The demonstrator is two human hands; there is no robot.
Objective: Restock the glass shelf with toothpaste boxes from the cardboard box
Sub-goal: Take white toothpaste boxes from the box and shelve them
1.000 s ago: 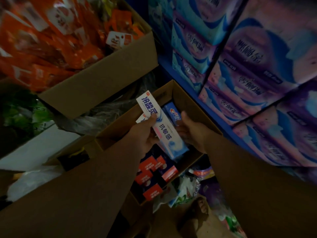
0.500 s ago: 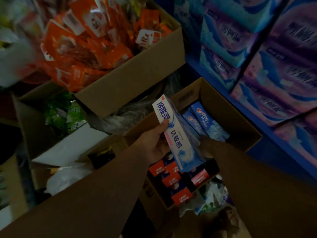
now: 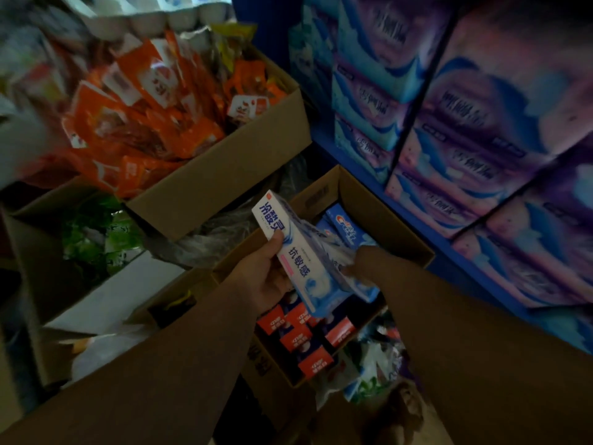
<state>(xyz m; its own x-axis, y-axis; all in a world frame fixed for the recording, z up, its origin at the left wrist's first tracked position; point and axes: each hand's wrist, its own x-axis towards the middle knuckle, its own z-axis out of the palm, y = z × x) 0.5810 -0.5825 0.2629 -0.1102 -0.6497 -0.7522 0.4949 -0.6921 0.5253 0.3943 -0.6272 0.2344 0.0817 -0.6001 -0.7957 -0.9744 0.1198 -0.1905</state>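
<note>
Over the cardboard box [image 3: 390,216], your left hand [image 3: 264,277] is gripping a white-and-blue toothpaste box [image 3: 296,256], thumb lying on its face, top end pointing to 11 o'clock. Your right hand [image 3: 357,268] is reaching in from 4 o'clock, with its fingers hidden behind that pack, so I can't tell its grip. Blue packs [image 3: 348,226] are lying inside at 1 o'clock, red-ended packs [image 3: 300,342] at 6.
</note>
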